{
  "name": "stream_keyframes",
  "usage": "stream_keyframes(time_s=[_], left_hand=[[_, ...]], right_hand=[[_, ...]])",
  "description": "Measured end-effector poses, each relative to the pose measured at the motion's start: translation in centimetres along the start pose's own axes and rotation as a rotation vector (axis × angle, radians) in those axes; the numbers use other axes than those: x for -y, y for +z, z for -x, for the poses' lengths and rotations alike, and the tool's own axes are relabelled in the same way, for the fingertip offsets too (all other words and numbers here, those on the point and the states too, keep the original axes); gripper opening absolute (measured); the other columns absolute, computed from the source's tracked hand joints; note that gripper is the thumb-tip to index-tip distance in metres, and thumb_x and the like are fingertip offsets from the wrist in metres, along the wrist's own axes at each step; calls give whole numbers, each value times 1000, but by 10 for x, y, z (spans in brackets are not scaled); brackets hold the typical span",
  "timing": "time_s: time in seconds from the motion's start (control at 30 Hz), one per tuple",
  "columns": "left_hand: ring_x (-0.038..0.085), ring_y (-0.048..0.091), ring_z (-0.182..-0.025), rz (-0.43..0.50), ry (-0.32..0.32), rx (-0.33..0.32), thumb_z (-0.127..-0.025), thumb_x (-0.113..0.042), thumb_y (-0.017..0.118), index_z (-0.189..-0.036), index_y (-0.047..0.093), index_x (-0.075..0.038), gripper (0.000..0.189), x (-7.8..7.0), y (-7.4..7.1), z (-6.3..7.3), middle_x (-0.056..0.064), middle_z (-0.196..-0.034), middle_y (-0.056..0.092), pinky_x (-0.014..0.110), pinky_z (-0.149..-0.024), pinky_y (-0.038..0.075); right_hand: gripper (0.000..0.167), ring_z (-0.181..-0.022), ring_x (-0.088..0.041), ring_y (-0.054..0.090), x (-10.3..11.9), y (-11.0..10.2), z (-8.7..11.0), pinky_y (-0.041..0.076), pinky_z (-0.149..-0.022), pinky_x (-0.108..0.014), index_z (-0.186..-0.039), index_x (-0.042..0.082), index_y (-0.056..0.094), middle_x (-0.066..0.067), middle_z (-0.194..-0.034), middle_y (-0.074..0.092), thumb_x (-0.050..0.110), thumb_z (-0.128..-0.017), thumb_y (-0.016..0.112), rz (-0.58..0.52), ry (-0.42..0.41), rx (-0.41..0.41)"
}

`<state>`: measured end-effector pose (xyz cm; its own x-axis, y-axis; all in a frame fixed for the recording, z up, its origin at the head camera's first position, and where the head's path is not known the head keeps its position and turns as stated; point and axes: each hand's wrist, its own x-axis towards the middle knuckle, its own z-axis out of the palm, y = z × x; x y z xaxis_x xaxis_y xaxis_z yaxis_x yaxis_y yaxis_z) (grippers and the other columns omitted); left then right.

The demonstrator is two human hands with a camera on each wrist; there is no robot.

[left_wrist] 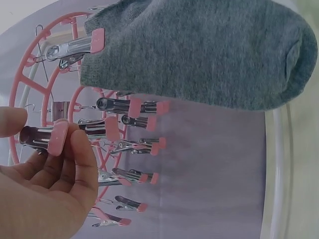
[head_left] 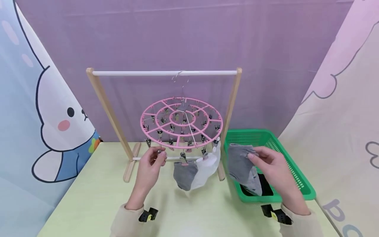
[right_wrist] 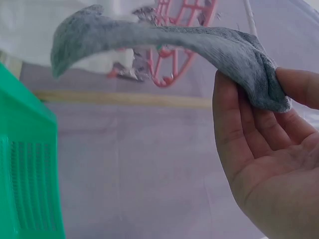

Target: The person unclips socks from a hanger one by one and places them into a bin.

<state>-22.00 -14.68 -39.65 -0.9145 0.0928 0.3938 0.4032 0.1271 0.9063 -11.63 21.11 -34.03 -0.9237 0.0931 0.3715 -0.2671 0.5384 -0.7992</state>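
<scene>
Gray sock (head_left: 240, 164) hangs before the green basket (head_left: 254, 199), an edge pinched between my right hand's (head_left: 275, 166) thumb and fingers; my left hand (head_left: 149, 166) pinches a clip (left_wrist: 44, 138) below the pink hanger (head_left: 195, 118). I read this as clipping up laundry: next, bring sock to clip. Whether the clip's mouth is parted, I cannot tell; the sock partly hides black fabric (head_left: 266, 185).
</scene>
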Motion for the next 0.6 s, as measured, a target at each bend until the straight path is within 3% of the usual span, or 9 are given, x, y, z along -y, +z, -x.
stream_keyframes(time_s=[0.17,0.4,0.6], left_hand=[[27,64,-83,8,1,-8,-104,-14,59,-119,64,1,21,0,-1,0,17,-96,66,24,-75,56],[15,63,-80,32,4,-16,-104,-11,59,-118,64,3,20,2,-2,0,18,-95,65,23,-74,57],[21,64,-81,42,6,-17,-104,-10,59,-117,64,4,20,1,-2,1,17,-94,65,23,-74,57]], right_hand=[[29,-84,-10,67,-10,-11,2,53,-75,-19,-124,-1,66,2,-93,70,19,-102,64,-12,52,-35],[35,-85,-11,67,-28,-11,0,56,-76,-22,-127,-6,63,0,-93,71,20,-103,62,-84,163,6],[35,-84,-11,68,-52,-3,1,60,-76,-29,-126,-6,63,-9,-101,71,21,-103,63,13,234,78]])
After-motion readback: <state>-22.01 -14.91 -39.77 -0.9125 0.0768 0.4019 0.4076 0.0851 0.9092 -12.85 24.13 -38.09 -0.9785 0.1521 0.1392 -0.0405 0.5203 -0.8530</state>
